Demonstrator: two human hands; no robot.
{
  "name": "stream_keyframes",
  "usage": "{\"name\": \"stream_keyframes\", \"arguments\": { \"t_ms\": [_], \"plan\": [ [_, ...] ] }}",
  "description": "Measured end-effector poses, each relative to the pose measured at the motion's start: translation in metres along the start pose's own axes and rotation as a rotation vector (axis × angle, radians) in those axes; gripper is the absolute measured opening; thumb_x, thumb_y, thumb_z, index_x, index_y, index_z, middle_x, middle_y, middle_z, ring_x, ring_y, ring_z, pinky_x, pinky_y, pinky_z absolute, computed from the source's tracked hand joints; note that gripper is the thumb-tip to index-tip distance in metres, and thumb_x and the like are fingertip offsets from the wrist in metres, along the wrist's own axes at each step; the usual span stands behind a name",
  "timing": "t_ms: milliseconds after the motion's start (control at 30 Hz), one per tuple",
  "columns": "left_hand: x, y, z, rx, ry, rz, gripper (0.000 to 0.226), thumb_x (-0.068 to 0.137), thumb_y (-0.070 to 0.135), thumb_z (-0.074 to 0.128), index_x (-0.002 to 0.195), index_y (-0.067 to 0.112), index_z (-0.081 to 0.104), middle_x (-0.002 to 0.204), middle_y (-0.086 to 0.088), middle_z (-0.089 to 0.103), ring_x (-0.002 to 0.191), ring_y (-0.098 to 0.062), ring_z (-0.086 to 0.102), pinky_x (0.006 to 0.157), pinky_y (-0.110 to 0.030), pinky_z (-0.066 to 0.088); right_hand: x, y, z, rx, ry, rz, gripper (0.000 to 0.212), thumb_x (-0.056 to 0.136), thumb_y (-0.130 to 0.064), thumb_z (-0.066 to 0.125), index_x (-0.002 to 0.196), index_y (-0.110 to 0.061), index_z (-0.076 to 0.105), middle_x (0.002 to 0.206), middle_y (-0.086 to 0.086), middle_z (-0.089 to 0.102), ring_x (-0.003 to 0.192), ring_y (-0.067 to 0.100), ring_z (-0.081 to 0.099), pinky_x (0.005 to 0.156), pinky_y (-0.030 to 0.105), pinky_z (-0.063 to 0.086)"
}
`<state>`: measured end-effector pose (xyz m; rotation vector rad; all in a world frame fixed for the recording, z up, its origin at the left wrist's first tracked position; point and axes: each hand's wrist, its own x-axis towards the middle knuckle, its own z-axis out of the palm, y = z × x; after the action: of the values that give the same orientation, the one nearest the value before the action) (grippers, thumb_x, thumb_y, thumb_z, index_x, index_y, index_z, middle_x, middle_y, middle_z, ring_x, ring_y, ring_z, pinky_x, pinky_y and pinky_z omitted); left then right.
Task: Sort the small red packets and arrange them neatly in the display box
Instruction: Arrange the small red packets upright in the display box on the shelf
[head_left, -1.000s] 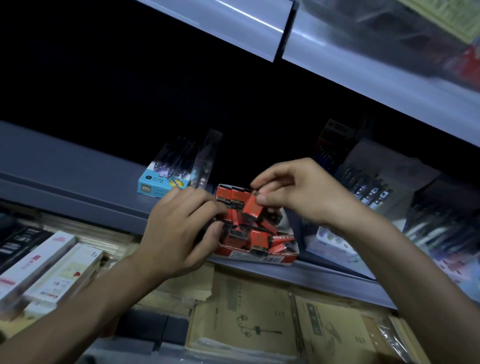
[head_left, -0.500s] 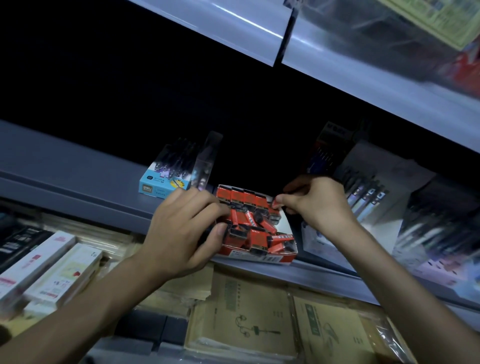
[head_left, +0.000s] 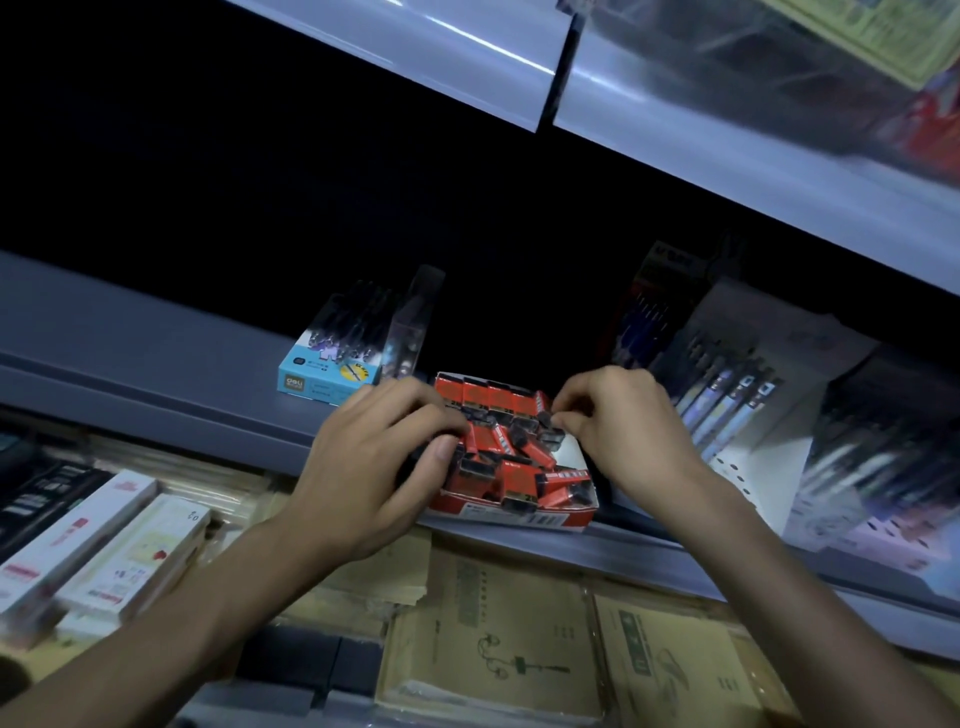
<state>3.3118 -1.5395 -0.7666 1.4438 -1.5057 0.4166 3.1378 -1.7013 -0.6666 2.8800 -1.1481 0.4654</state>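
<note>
Mid-sort, your left hand curls round the display box on the shelf at nine o'clock while your right hand pinches a red packet at its one o'clock corner; next, I'd stand the loose packets into rows.

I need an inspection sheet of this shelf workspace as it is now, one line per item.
Surface: grey shelf.
Job's things: red display box at the shelf edge; red packets inside, a neat row at the back, the rest jumbled.
Clutter: blue pen box behind, to the left.
Grippers: left hand grips packets at the box's left side; right hand pinches one at the row's right end.
Cables: nothing seen.
Surroundings: pen displays to the right; brown notebooks and white boxes below.
</note>
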Motion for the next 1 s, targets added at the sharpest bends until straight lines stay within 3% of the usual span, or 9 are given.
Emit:
{"name": "stream_keyframes", "arguments": {
  "t_ms": [133,300,400,533,700,900,1000],
  "plan": [
    [-0.002,0.001,0.001,0.034,-0.041,-0.061,0.055,0.11,0.044,0.027,0.113,0.016,0.074,0.109,0.005,0.063,0.096,-0.014,0.06,0.078,-0.039,0.048,0.002,0.004,0.004,0.008,-0.03,-0.052,0.029,0.093,-0.025,0.075,0.121,-0.032,0.073,0.109,-0.007,0.075,0.103,0.018,0.07,0.087,0.042,0.059],
    [-0.002,0.0,0.002,0.064,-0.06,-0.057,0.057,0.11,0.045,0.026,0.113,0.016,0.075,0.11,0.003,0.062,0.095,-0.014,0.059,0.076,-0.038,0.047,0.005,0.012,0.002,-0.011,-0.087,-0.128,0.03,0.095,-0.02,0.07,0.125,-0.027,0.073,0.126,-0.007,0.072,0.116,0.018,0.066,0.097,0.042,0.056],
    [-0.003,0.0,0.001,0.065,-0.042,-0.05,0.058,0.11,0.044,0.026,0.113,0.014,0.076,0.109,0.002,0.063,0.094,-0.015,0.059,0.076,-0.04,0.047,0.005,0.013,0.001,-0.076,-0.126,-0.199,0.03,0.096,-0.015,0.069,0.125,-0.023,0.074,0.125,-0.007,0.071,0.115,0.018,0.066,0.097,0.039,0.055],
    [-0.003,0.003,0.001,-0.029,0.044,-0.105,0.052,0.11,0.035,0.031,0.105,0.01,0.076,0.107,0.003,0.065,0.096,-0.014,0.063,0.076,-0.042,0.049,0.003,0.015,0.0,0.002,-0.109,-0.138,0.029,0.096,-0.016,0.07,0.123,-0.025,0.075,0.124,-0.007,0.072,0.115,0.015,0.066,0.098,0.037,0.054],
    [-0.003,0.006,-0.005,-0.14,0.171,-0.242,0.05,0.111,0.03,0.033,0.093,0.009,0.075,0.097,0.003,0.066,0.088,-0.016,0.066,0.067,-0.043,0.051,-0.004,-0.005,-0.012,0.228,-0.027,-0.132,0.02,0.091,-0.023,0.077,0.109,-0.032,0.078,0.098,-0.017,0.071,0.08,-0.001,0.063,0.075,0.018,0.05],
    [-0.007,-0.003,-0.013,0.128,0.06,-0.064,0.057,0.113,0.035,0.031,0.095,0.012,0.08,0.091,0.003,0.066,0.073,-0.019,0.062,0.061,-0.042,0.047,0.001,-0.044,-0.01,0.277,-0.229,-0.233,0.01,0.091,-0.029,0.077,0.096,-0.037,0.078,0.09,-0.019,0.067,0.081,-0.003,0.062,0.073,0.02,0.051],
    [-0.007,-0.006,-0.014,0.155,0.041,-0.02,0.053,0.113,0.032,0.032,0.103,0.014,0.081,0.093,0.001,0.067,0.073,-0.021,0.062,0.063,-0.043,0.046,0.005,-0.047,-0.003,0.298,-0.291,-0.233,0.011,0.088,-0.029,0.08,0.097,-0.035,0.078,0.084,-0.018,0.068,0.076,-0.006,0.061,0.065,0.011,0.043]
  ]
}}
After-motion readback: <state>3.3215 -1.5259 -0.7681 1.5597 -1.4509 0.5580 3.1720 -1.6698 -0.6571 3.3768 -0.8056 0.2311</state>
